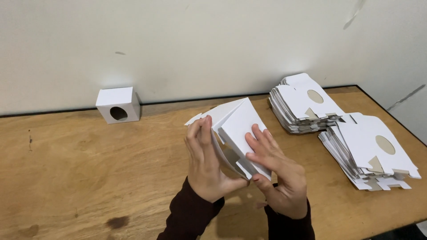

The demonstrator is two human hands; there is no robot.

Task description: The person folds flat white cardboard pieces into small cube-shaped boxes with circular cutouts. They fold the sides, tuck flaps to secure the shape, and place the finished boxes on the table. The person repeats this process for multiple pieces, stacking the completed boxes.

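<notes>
Two dark-sleeved arms reach up from the near edge; both hands hold one half-folded white cardboard box blank (235, 129) above the wooden worktop (80, 164).

Left hand (205, 162): fingers curled round the blank's left panel, thumb under its lower edge. Right hand (275, 173): fingers spread flat on the front panel, thumb beneath. The blank sits between the two palms, lifted off the worktop, panels angled into a wedge. Judgement: squaring it cleanly calls for even pressure along the creases. Far left by the wall, a finished white cube box with a round hole (118, 105). Right, two stacks of flat white blanks (304, 104) (369, 151).
</notes>
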